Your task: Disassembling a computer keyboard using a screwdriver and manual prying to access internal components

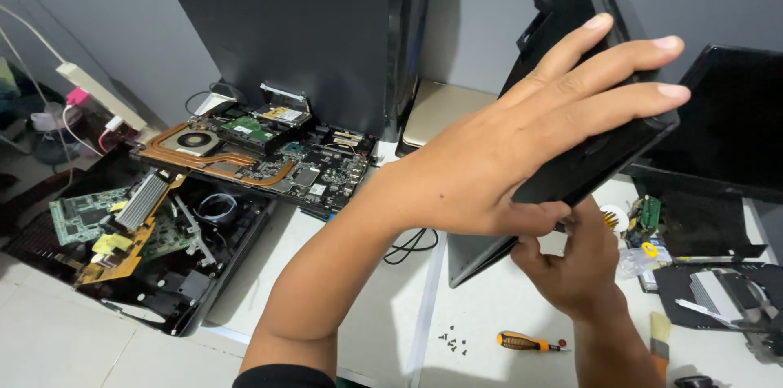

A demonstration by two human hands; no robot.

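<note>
A black laptop shell [581, 161] is held tilted up off the white table [383, 298]. My left hand [522, 143] lies flat across its outer face, fingers spread toward the upper right, thumb hooked under the lower edge. My right hand [571, 261] grips the shell's lower edge from beneath, just under the left thumb. A small orange-handled screwdriver [528, 343] lies on the table below the hands. Several tiny dark screws [453, 343] sit to its left.
A bare laptop motherboard [261, 155] with copper heat pipes and a fan lies at the back left. Beside it an open laptop base [139, 249] holds loose circuit boards. A dark panel [310, 21] leans on the wall. More parts [710, 274] and a brush [659, 339] crowd the right.
</note>
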